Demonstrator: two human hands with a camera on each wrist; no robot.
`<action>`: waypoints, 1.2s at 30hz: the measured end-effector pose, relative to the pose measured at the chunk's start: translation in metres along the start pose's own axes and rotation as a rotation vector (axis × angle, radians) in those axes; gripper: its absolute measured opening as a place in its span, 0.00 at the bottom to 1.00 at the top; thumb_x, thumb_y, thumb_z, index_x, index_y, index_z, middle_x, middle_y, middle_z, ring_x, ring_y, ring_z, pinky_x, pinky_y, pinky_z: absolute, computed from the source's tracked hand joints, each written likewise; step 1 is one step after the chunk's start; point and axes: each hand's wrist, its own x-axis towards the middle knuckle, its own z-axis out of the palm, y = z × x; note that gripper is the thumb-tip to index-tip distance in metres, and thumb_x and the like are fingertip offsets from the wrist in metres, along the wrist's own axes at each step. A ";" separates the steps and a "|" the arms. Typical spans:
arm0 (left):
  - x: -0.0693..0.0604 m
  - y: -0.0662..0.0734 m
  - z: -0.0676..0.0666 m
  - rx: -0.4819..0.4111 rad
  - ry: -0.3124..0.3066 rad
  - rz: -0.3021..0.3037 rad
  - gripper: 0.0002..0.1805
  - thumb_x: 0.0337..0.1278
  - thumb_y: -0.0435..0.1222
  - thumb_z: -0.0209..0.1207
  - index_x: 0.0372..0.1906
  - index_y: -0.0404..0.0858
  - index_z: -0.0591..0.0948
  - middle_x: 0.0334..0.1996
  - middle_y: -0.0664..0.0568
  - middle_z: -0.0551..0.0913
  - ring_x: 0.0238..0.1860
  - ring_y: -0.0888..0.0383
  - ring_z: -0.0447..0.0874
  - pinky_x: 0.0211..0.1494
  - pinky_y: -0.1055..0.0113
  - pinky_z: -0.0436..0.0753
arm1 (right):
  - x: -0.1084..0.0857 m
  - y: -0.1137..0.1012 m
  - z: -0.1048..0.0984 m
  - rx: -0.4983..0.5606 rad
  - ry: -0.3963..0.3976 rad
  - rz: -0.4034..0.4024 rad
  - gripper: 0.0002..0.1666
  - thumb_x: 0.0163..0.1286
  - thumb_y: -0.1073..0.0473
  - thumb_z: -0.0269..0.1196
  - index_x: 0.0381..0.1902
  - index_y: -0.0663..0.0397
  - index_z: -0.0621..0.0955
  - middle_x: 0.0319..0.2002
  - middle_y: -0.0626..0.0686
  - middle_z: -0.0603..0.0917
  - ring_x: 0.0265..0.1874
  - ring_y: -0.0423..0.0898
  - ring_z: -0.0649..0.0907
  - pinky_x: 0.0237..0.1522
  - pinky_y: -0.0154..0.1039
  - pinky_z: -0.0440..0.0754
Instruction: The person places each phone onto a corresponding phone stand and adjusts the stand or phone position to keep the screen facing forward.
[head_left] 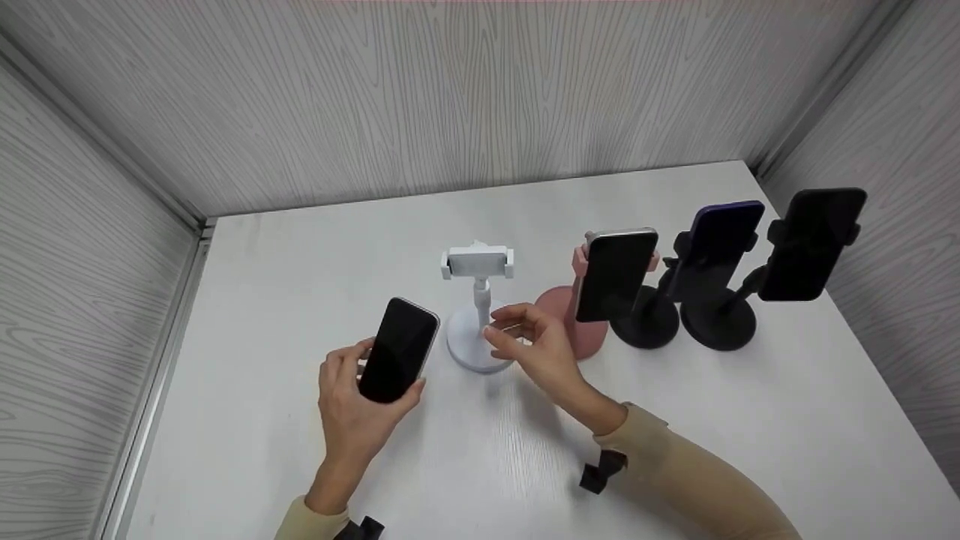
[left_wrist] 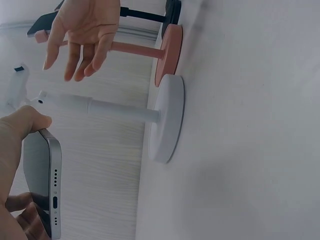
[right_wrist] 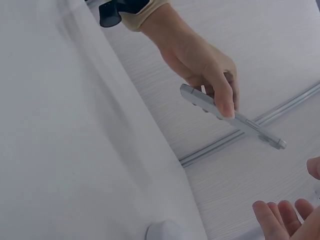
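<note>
My left hand (head_left: pixel 354 412) grips a smartphone (head_left: pixel 399 351) by its edges, the dark screen facing up, above the table. The right wrist view shows this phone (right_wrist: pixel 247 125) side-on and off the surface. Beside it stands a white phone stand (head_left: pixel 465 351) with a round base, a post and a clamp that holds no phone. My right hand (head_left: pixel 547 356) hovers just right of the white post, fingers loosely bent. In the left wrist view, that right hand (left_wrist: pixel 92 25) has nothing in it and is apart from the white stand (left_wrist: pixel 167 120).
A pink stand (head_left: pixel 592 341) holds a dark-screened phone (head_left: pixel 617 276) right of my right hand. Farther right, two black stands hold a blue-purple phone (head_left: pixel 716 251) and a black phone (head_left: pixel 812 244). Grey wood-grain panels (head_left: pixel 450 97) enclose the white table (head_left: pixel 300 262) at the back and sides.
</note>
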 end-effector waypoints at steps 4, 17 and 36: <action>-0.002 0.009 0.005 -0.022 0.012 0.021 0.43 0.31 0.40 0.85 0.60 0.30 0.82 0.50 0.39 0.80 0.47 0.47 0.76 0.46 0.60 0.77 | -0.002 -0.006 0.003 0.056 -0.021 -0.011 0.22 0.71 0.67 0.69 0.58 0.76 0.78 0.43 0.49 0.86 0.43 0.41 0.87 0.46 0.43 0.93; -0.010 0.029 0.022 -0.043 0.037 0.106 0.43 0.29 0.41 0.85 0.59 0.30 0.82 0.49 0.41 0.80 0.48 0.49 0.75 0.46 0.61 0.77 | -0.006 -0.020 0.014 0.228 -0.081 -0.034 0.24 0.69 0.69 0.68 0.59 0.77 0.77 0.43 0.48 0.87 0.42 0.41 0.89 0.46 0.43 0.93; -0.019 0.047 0.038 -0.092 0.047 0.181 0.43 0.30 0.41 0.84 0.59 0.31 0.82 0.50 0.41 0.79 0.52 0.50 0.75 0.50 0.59 0.80 | -0.010 -0.027 0.019 0.253 -0.063 -0.019 0.13 0.66 0.70 0.69 0.46 0.51 0.86 0.43 0.45 0.90 0.41 0.39 0.88 0.39 0.32 0.90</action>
